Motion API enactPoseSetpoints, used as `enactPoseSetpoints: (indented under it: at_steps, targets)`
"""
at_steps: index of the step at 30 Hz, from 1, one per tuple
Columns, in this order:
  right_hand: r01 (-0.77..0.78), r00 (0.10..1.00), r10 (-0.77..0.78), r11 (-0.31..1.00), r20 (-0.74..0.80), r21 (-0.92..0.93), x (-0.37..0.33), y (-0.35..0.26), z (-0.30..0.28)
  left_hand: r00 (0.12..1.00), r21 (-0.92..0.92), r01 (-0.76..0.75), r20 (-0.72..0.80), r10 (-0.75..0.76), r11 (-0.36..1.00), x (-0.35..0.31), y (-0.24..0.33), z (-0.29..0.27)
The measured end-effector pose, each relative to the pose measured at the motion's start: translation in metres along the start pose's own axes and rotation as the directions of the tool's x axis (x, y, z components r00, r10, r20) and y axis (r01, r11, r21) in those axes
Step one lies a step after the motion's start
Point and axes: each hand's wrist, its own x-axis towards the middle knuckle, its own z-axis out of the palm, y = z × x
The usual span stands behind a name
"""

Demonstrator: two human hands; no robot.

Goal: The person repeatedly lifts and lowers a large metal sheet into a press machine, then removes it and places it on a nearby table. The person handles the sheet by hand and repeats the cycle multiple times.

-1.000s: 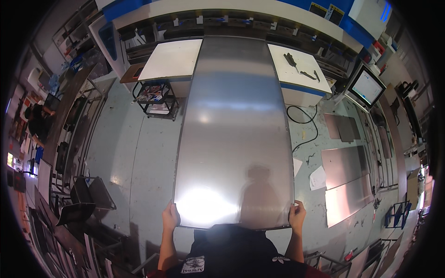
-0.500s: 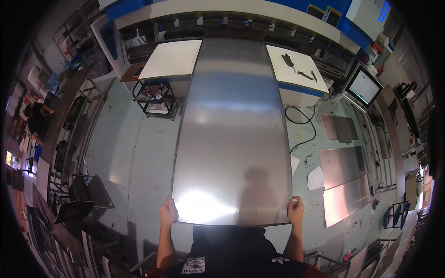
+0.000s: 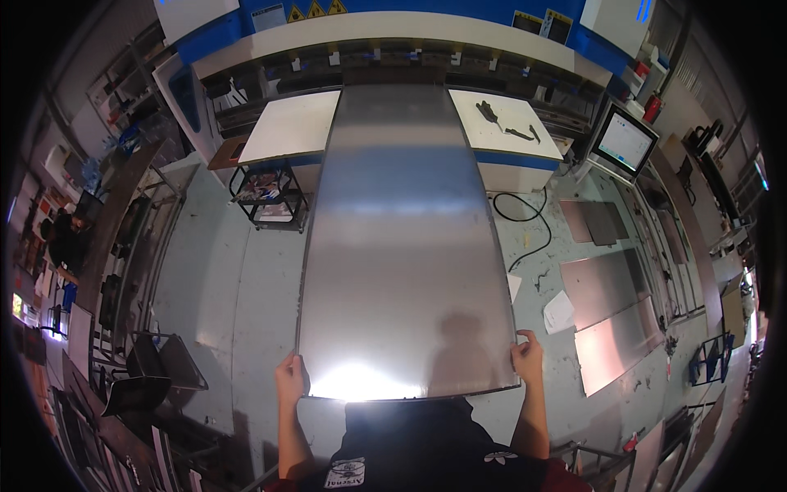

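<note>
A long, shiny sheet of metal [image 3: 393, 271] stretches away from my body, its far end between the jaws of a large blue and white machine [image 3: 393, 37]. At the near left corner, my left hand [image 3: 292, 378] is closed on the sheet's side edge, the thumb along the top. My right hand [image 3: 527, 361] holds the opposite edge near the other corner, its index finger raised and bent; the fingertips under the sheet are hidden. Two white tabletops flank the far part: a left one [image 3: 291, 123] and a right one [image 3: 525, 141] with dark tools [image 3: 489, 115] on it.
A black wheeled cart [image 3: 270, 197] stands below the left tabletop. At right are a screen [image 3: 625, 141] on a stand, a black cable [image 3: 533, 225] and several flat metal sheets [image 3: 611, 283] on the floor. A dark chair [image 3: 156, 365] is at left. Another person [image 3: 64, 242] works far left.
The view has tipped up, showing more of the machine's upper front. My right hand has moved slightly forward along the edge, its index finger lifting; my left hand still holds its side.
</note>
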Motion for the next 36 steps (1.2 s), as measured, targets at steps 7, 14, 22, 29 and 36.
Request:
enactPoseSetpoints:
  at_steps: [7,14,22,29,36]
  targets:
    - [-0.125,0.989,0.114,0.983,0.092,0.131,0.004,0.013,0.010,0.998,-0.043,0.052,0.041,-0.050,0.998,0.004,-0.004,0.003]
    - [-0.052,0.984,0.014,0.976,0.179,0.210,0.011,-0.027,-0.042,0.998,-0.101,-0.020,0.052,0.026,0.995,0.006,0.045,-0.047]
    - [-0.074,0.985,0.036,0.972,0.168,0.223,0.008,-0.073,-0.070,0.998,-0.079,0.021,0.066,-0.016,0.997,0.003,0.102,-0.081]
    - [-0.048,0.987,-0.012,0.932,0.163,0.358,0.009,-0.114,-0.107,0.992,-0.356,-0.013,0.116,0.058,0.934,-0.006,0.157,-0.126]
    - [0.042,0.954,-0.242,0.693,0.177,0.720,0.003,-0.192,-0.168,0.934,-0.660,-0.100,0.196,0.299,0.745,-0.009,0.243,-0.186]
